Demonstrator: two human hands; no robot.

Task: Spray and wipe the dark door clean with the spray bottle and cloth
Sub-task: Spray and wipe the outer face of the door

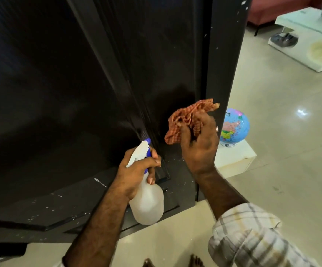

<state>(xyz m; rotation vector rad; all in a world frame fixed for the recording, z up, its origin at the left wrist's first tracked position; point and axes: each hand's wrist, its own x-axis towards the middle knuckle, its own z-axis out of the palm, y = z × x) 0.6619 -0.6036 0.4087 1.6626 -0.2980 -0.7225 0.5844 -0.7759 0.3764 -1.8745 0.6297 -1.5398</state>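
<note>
Before one door (60, 83), one spray bottle (146, 201), one cloth (187, 120)

The dark door (50, 93) is dimly lit; glare is seen on the glossy floor (301, 112), and edges are bent by wide-angle distortion.

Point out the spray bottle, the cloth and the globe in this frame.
spray bottle (148, 203), head view, on its translucent body.
cloth (183, 120), head view, on the bunched checked fabric.
globe (235, 127), head view, on its blue sphere.
</note>
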